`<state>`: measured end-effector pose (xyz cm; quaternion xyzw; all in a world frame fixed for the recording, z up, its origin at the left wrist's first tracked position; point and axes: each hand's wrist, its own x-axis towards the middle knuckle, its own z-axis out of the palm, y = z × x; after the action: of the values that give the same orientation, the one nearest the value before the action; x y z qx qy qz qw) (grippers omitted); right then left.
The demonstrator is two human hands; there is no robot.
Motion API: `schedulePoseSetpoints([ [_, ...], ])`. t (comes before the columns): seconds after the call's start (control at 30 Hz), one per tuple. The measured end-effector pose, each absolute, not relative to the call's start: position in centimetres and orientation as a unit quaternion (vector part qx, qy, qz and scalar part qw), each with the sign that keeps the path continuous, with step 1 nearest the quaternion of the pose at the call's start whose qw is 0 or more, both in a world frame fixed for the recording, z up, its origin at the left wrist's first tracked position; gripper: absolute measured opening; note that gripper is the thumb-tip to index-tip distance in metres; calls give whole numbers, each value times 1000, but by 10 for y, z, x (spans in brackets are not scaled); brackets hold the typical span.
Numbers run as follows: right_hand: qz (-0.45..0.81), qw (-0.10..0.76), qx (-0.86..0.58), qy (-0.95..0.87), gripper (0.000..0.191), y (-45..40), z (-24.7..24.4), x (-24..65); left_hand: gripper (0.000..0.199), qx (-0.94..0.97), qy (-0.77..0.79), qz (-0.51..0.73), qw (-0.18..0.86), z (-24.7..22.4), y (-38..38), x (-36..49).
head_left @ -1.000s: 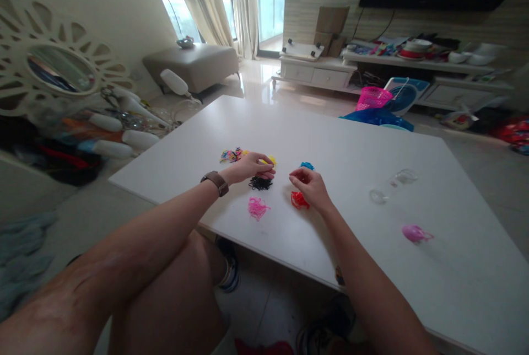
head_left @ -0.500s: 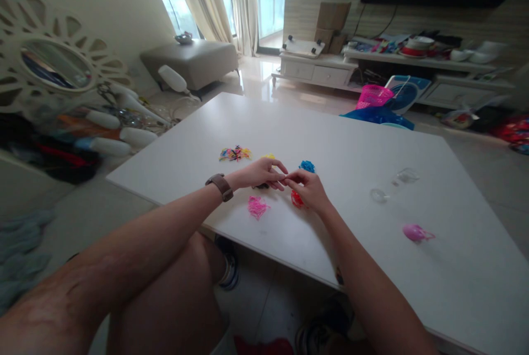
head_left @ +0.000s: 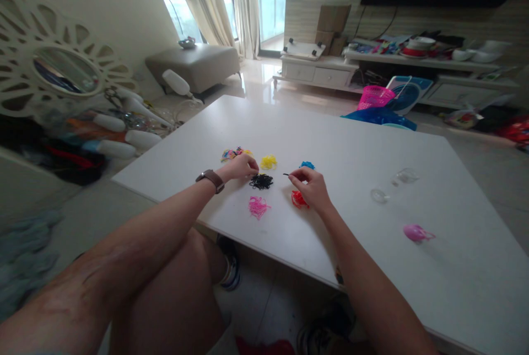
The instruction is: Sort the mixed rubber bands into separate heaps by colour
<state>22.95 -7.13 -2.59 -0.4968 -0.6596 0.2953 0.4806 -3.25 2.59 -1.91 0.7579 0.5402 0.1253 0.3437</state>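
My right hand (head_left: pixel 311 187) pinches a small black rubber band (head_left: pixel 285 174) that sticks out from the fingertips, above a heap of red bands (head_left: pixel 298 199). My left hand (head_left: pixel 242 166) is closed at the fingertips beside a heap of black bands (head_left: pixel 262 181); what it pinches is too small to make out. Behind that hand lies a partly covered mixed-colour heap (head_left: pixel 230 154). Yellow bands (head_left: pixel 268 162) are piled between the hands, farther back. Pink bands (head_left: pixel 258 207) lie nearer the front edge, and blue bands (head_left: pixel 307 165) just beyond my right hand.
On the right of the white table (head_left: pixel 355 267) lie a clear plastic container (head_left: pixel 407 175), a clear round piece (head_left: pixel 378 195) and a pink egg-shaped item with a loop (head_left: pixel 415 232). A pink basket (head_left: pixel 375 97) stands past the far edge.
My hands, touching before, are now apart. The left has moved left toward the mixed heap, uncovering the black and yellow heaps. The black band now shows in my right fingers.
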Motion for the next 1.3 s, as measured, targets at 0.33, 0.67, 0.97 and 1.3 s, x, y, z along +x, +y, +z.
schedulePoseSetpoints([
  [0.33,300,482,-497,-656,14,-71,-27,230,12,777,545,82,305,-22,25,-19],
  [0.67,302,483,-495,-656,15,-72,-25,229,8,752,556,138,326,-15,26,-19],
  [0.97,300,474,-506,-655,22,-71,-26,230,14,655,559,304,407,-7,19,-2],
  [1.3,304,472,-496,-662,17,-73,-24,229,27,773,365,199,479,7,-12,27],
])
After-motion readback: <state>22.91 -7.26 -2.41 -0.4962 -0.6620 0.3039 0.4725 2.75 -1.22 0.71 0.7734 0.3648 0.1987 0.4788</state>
